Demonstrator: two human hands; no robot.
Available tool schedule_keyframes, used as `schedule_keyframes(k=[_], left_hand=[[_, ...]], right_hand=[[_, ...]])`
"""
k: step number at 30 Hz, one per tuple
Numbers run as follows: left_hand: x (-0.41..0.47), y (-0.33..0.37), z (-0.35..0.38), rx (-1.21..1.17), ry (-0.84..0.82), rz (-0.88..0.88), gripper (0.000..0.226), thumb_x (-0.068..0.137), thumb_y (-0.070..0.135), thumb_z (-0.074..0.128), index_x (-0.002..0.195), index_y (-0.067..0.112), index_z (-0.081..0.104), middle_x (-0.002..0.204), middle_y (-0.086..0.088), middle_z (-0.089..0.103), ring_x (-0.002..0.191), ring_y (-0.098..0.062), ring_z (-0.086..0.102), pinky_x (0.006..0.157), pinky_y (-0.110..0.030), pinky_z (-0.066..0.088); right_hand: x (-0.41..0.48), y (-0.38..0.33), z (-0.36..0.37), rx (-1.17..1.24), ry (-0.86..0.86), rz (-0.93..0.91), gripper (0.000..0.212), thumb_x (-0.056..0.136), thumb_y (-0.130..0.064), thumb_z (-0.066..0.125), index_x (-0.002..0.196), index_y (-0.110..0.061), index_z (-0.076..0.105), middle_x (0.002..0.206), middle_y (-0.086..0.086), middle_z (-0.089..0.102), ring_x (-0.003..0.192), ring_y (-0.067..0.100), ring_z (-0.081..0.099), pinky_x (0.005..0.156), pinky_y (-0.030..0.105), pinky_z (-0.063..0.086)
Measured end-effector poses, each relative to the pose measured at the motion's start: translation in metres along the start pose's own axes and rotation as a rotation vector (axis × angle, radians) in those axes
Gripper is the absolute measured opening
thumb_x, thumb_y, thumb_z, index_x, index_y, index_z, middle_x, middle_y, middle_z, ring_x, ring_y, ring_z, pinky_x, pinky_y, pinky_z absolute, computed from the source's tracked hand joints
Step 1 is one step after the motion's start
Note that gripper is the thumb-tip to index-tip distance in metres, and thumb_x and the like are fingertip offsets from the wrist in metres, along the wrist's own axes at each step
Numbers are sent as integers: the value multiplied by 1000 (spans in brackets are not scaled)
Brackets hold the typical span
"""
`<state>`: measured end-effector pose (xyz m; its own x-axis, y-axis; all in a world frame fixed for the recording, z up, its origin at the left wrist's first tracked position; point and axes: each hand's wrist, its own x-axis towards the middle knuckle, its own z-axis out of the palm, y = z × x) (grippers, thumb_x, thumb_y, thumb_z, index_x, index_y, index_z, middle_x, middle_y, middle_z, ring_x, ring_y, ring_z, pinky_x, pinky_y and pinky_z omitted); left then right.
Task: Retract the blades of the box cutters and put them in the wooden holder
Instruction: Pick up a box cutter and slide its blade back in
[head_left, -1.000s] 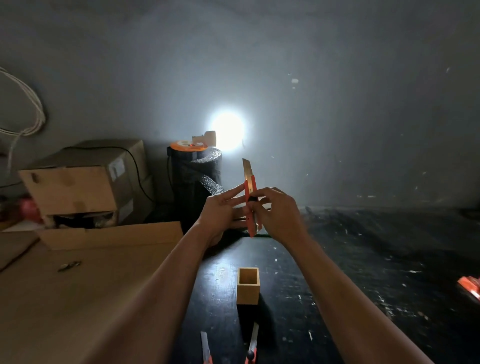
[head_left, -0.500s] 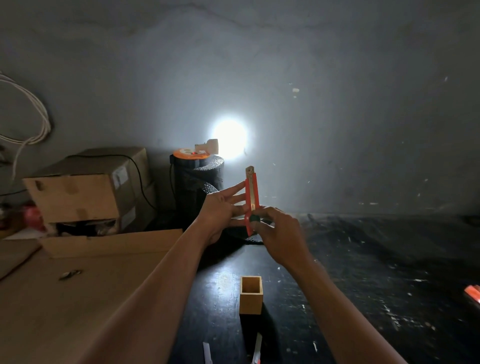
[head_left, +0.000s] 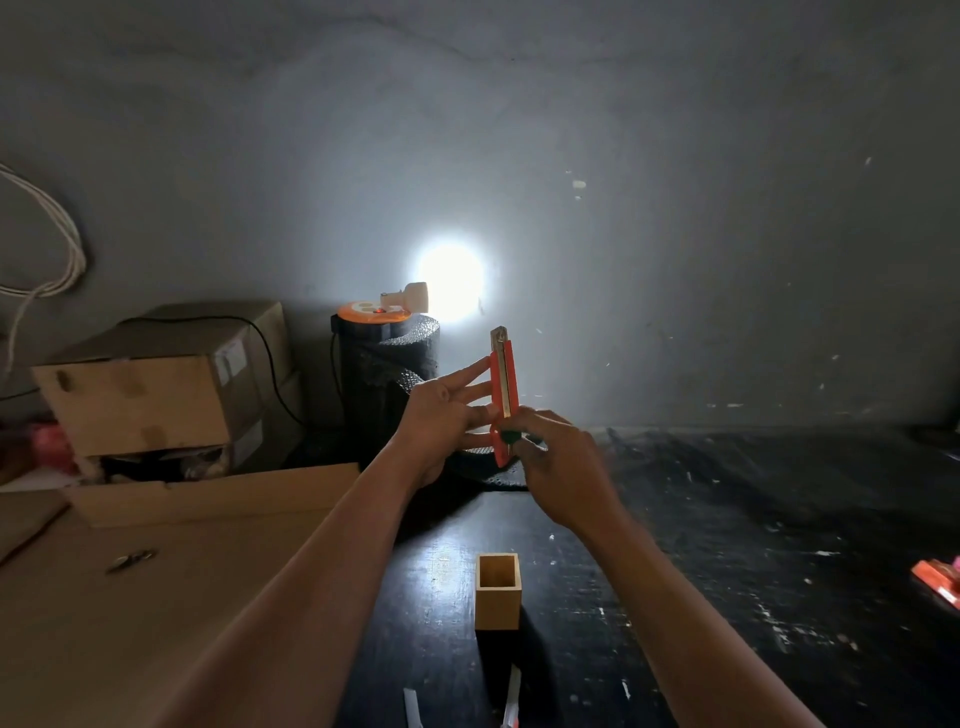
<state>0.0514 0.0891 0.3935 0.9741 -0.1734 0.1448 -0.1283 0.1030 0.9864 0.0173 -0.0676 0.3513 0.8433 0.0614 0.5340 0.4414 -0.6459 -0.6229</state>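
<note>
The orange box cutter (head_left: 504, 395) is standing upright in the air above the dark bench (head_left: 727, 519), only a short blade tip showing. The right hand (head_left: 563, 465) is pinching its lower end; the left hand (head_left: 441, 421) is bracing it with spread fingers. The wooden holder (head_left: 497, 592) is sitting nearer, below them.
</note>
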Motion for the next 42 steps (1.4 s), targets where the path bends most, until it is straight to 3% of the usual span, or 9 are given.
schedule_keyframes(k=[4, 8, 12, 15, 19, 22, 29, 35, 42], left_hand=[[-1, 2, 0, 3, 7, 7, 65, 88, -17, 65, 138, 24, 66, 123, -5, 77, 103, -29, 78, 92, -54, 61], [-3, 1, -1, 6, 6, 9, 63, 88, -15, 67, 137, 24, 67, 127, -7, 75, 105, -30, 78, 94, -54, 60], [-4, 2, -1, -12, 7, 14, 61, 89, -15, 66, 138, 23, 66, 125, -5, 77, 101, -27, 79, 88, -49, 64], [-5, 3, -1, 1, 7, 11, 61, 88, -14, 68, 137, 23, 67, 120, -3, 79, 102, -28, 79, 91, -52, 62], [-4, 3, -2, 1, 8, 14, 60, 90, -13, 66, 138, 24, 66, 126, -5, 76, 104, -29, 78, 92, -52, 62], [-4, 4, -2, 0, 6, 12, 59, 90, -12, 68, 136, 25, 67, 126, -5, 76, 105, -30, 78, 95, -54, 60], [-5, 1, -4, -30, -11, 18, 60, 89, -12, 67, 138, 24, 66, 122, -4, 78, 103, -29, 78, 91, -51, 62], [-6, -1, -9, -63, -31, 10, 62, 88, -15, 66, 138, 23, 66, 123, -4, 78, 105, -29, 78, 85, -48, 64], [-21, -20, -14, -31, -122, -33, 52, 89, -18, 62, 133, 9, 68, 118, -13, 79, 105, -38, 76, 76, -41, 66]], right_hand=[[-1, -3, -1, 97, 15, 55, 21, 98, -25, 63, 119, -27, 65, 118, -16, 65, 101, -1, 54, 89, 13, 41], [0, -2, 1, 55, 19, 36, 20, 100, -19, 60, 115, -30, 68, 119, -14, 68, 100, 1, 55, 86, 6, 36], [-2, -4, -1, 173, 18, 92, 21, 99, -25, 63, 119, -28, 64, 120, -14, 65, 105, 0, 54, 94, 22, 42], [-2, -2, -1, 126, 22, 56, 23, 100, -19, 61, 119, -28, 68, 125, -9, 68, 106, 1, 55, 98, 25, 43], [-2, -5, -2, 238, 42, 91, 24, 95, -23, 69, 115, -34, 62, 114, -21, 64, 106, 2, 61, 98, 29, 49], [-2, -7, -4, 219, 46, 96, 17, 95, -21, 67, 108, -32, 65, 116, -12, 69, 110, 8, 63, 101, 35, 49], [-1, -7, -1, 263, 39, 123, 16, 92, -24, 71, 105, -31, 64, 108, -19, 63, 104, 1, 58, 96, 29, 47], [-3, -6, 2, 277, 45, 119, 31, 92, -28, 71, 122, -27, 64, 126, -10, 67, 112, 8, 64, 99, 34, 51], [20, -5, -7, 247, 59, 103, 43, 94, -32, 70, 133, -37, 54, 107, -23, 62, 85, -2, 66, 78, 21, 58]])
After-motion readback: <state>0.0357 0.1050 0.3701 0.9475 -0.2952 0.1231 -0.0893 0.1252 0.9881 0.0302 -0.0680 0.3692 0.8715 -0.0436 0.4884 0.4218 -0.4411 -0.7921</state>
